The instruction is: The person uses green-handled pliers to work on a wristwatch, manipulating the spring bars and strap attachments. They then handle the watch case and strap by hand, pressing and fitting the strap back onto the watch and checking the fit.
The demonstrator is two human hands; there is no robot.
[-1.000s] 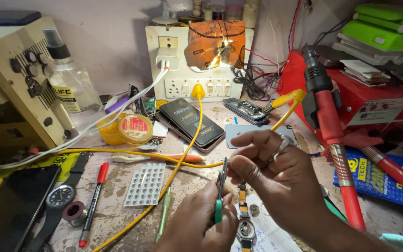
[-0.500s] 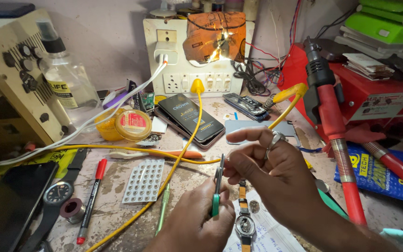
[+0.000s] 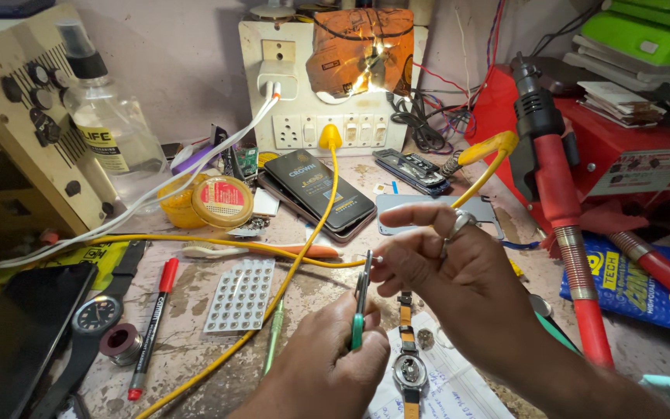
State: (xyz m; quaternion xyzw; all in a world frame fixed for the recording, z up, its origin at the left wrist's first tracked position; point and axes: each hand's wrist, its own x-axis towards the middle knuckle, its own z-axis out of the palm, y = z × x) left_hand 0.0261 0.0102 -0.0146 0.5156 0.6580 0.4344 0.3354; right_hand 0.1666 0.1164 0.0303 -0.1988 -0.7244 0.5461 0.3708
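Just above the opened wristwatch (image 3: 410, 365) lying on the white paper (image 3: 459, 392), the left hand (image 3: 335, 365) is closed around green-handled tweezers (image 3: 360, 299), held upright with the tips pointing up. The right hand (image 3: 451, 268) is nearer those tips, thumb and forefinger pinched on something too small to make out. The watch's long axis runs toward the person, directly below both hands.

Glossy metal watch case (image 3: 410, 371) on white paper (image 3: 459, 388); tweezers (image 3: 360, 299) of bare metal with green plastic grip.
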